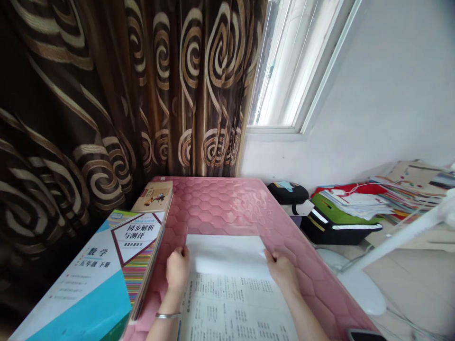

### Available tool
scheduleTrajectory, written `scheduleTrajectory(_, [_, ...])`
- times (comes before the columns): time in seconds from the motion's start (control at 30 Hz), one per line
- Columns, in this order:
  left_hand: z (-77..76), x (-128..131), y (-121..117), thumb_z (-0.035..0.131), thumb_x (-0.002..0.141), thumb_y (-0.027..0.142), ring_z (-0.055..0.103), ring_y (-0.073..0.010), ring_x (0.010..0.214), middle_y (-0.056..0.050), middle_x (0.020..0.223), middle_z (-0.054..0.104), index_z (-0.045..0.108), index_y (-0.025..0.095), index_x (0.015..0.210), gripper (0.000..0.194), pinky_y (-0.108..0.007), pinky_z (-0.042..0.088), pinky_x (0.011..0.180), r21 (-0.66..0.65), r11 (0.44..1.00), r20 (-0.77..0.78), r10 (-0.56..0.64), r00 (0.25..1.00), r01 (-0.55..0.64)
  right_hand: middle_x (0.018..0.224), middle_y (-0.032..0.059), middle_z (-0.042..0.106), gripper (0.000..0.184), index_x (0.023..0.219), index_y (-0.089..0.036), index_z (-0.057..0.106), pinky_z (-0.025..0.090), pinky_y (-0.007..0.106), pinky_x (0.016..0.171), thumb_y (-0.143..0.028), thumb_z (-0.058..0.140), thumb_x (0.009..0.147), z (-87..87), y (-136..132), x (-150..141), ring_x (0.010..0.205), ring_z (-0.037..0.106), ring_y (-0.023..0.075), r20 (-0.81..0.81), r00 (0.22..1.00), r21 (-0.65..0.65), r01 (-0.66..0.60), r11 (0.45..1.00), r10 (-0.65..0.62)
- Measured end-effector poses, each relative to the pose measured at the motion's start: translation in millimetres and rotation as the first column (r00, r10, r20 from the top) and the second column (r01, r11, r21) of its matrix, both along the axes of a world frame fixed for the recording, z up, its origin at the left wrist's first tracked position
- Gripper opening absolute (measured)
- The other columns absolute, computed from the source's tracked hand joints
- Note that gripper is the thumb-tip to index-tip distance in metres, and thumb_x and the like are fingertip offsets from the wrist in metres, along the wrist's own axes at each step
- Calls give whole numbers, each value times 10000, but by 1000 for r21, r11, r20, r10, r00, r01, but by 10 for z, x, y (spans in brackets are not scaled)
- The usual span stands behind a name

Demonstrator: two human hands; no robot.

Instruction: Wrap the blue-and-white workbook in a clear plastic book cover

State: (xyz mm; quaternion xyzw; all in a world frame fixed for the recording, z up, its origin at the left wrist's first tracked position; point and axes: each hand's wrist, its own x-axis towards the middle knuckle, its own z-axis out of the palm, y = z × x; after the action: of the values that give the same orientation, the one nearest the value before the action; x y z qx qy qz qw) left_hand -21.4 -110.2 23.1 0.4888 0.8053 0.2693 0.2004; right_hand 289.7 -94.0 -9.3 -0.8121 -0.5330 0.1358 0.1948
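Paper: one large white paper sheet (227, 255), blank on top, printed below, is at six o'clock of the pink hexagon-patterned table (209, 203).
Left hand (177, 270): fingers clench the sheet's left edge.
Right hand (282, 272): fingers grasp its right edge.
Books: blue-and-white covered book (85, 284), at nine o'clock from the sheet.
Lamp: white lamp (359, 289), at three o'clock.

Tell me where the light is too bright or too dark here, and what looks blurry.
Head view: the window is washed nearly white; head view: the curtain sinks toward black at far left; head view: small text on the printed sheet looks too soft to read.
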Motion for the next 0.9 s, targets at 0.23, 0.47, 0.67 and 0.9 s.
scheduleTrajectory(0.23, [-2,8,-6,409,927,333,695,-256,807,-205,878,726,692,117,866,362,-270,398,612,6,1000,2,11,1000,-11,846,123,739,400,830,-179,674,430,277,609,-409,360,922,68,-20,-14,825,689,256,-33,999,-29,25,999,-26])
scheduleTrajectory(0.47, [-63,-48,-15,430,917,274,663,-199,692,-157,770,722,680,132,770,323,-244,359,577,74,997,29,-34,999,32,880,126,740,394,847,-175,665,440,280,632,-425,369,914,124,-48,-35,868,685,264,-110,993,-12,49,999,-50])
scheduleTrajectory(0.67, [-54,-12,6,418,928,296,696,-241,764,-170,813,728,691,130,827,335,-253,397,610,43,999,-31,-32,999,33,745,76,732,379,720,-205,639,419,263,565,-438,399,898,82,-68,3,740,682,232,-151,988,45,35,998,-28])
scheduleTrajectory(0.9, [10,45,24,411,932,312,702,-264,802,-179,837,731,693,133,867,340,-266,421,625,-38,999,-80,0,997,-3,843,148,737,399,795,-159,683,432,282,645,-393,384,919,148,-24,-68,849,688,264,-47,999,-26,25,999,-26])
